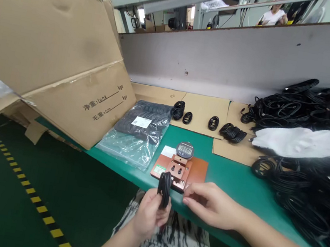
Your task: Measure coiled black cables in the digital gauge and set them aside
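Observation:
My left hand is closed round the lower part of a coiled black cable, held upright just off the front edge of the table. Right behind the coil stands a copper-coloured fixture with a round digital gauge on top, its display reading about 0.000. My right hand is at the fixture's front right corner, thumb and forefinger tips close together in a pinch. What lies between those fingertips is too small to make out. The fixture rests on a reddish-brown base plate.
A clear bag of black coils lies left of the fixture, beside a big cardboard box. Several small cable coils sit on cardboard at the back. Heaped black cables and a white cloth fill the right. Another person sits beyond the partition.

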`<state>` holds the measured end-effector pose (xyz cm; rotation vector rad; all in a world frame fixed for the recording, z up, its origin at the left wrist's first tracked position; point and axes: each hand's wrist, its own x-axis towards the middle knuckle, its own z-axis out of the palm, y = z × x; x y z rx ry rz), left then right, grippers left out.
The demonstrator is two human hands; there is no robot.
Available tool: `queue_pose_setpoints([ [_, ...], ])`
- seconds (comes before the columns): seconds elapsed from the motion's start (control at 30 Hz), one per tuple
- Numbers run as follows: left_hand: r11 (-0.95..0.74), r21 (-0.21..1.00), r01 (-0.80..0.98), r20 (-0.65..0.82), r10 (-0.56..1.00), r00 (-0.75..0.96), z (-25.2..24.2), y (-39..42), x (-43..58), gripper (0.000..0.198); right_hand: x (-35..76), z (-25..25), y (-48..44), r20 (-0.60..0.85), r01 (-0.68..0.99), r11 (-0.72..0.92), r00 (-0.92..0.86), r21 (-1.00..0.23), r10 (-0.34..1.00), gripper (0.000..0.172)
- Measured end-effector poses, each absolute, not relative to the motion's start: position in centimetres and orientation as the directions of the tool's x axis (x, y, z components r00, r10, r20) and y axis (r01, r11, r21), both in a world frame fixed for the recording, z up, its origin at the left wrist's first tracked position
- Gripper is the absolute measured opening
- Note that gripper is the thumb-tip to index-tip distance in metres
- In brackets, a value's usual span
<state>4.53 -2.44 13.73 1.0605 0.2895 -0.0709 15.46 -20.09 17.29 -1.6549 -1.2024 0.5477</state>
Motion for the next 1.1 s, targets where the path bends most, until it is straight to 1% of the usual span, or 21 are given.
queue_pose_setpoints([
  [0.07,0.503,0.841,0.199,-0.272,0.075,0.96,13.76,-2.31,4.61,0.049,15.59,17.25,-20.07,0.205,0.496,-0.018,0.391,-0.868,0.897,0.017],
  [0.17,0.496,0.845,0.198,-0.258,0.055,0.964,13.67,-2.33,4.63,0.05,15.73,17.13,-20.03,0.205,0.508,-0.039,0.415,-0.861,0.887,0.019],
  [0.43,0.494,0.848,0.189,-0.243,0.046,0.969,13.46,-2.52,4.75,0.049,15.99,16.64,-20.17,0.167,0.47,-0.091,0.477,-0.878,0.863,0.018],
  [0.73,0.493,0.852,0.175,-0.227,0.047,0.973,13.36,-2.46,4.75,0.047,16.14,16.69,-20.16,0.129,0.438,-0.121,0.499,-0.891,0.857,0.021],
  [0.87,0.505,0.841,0.195,-0.25,0.044,0.967,13.47,-2.45,4.85,0.046,16.17,16.65,-20.1,0.111,0.426,-0.134,0.503,-0.895,0.857,0.022],
  [1.1,0.493,0.846,0.203,-0.265,0.057,0.963,13.42,-2.46,4.85,0.047,16.21,16.71,-20.02,0.122,0.423,-0.123,0.507,-0.898,0.854,0.023],
])
